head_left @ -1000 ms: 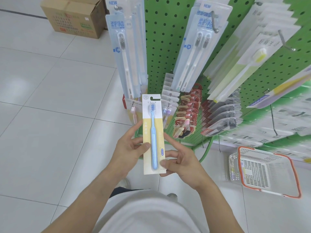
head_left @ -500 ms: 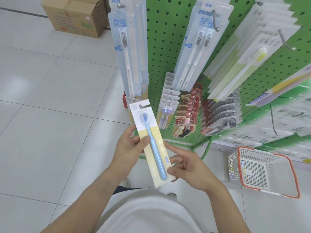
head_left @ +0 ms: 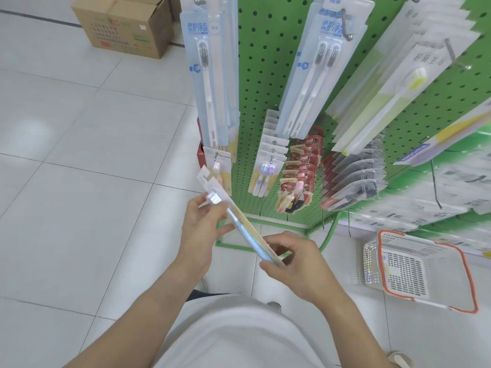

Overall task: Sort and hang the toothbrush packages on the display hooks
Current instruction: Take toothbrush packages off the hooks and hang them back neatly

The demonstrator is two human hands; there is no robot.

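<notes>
A toothbrush package (head_left: 240, 221) with a pale yellow card and a blue brush is held between both hands, tilted almost edge-on, its hang tab pointing up-left. My left hand (head_left: 203, 229) grips its upper half, thumb on the front. My right hand (head_left: 295, 258) pinches its lower end. The tab sits just below a low hook (head_left: 215, 156) on the green pegboard rack (head_left: 255, 83), where a similar yellow-card package with a pink brush (head_left: 221, 168) hangs. More toothbrush packages hang higher up: a light blue single pack (head_left: 206, 83) and a twin pack (head_left: 316, 75).
A white basket with an orange rim (head_left: 417, 269) stands on the tiled floor to the right. A cardboard box (head_left: 125, 25) sits at the back left. Red packages (head_left: 300, 173) and clear packs (head_left: 356, 179) fill the lower hooks. The rack's green base frame (head_left: 265, 224) runs along the floor.
The package has tipped from upright and face-on to nearly edge-on, its tab swinging left and up toward the low hook. Both hands kept hold of it.
</notes>
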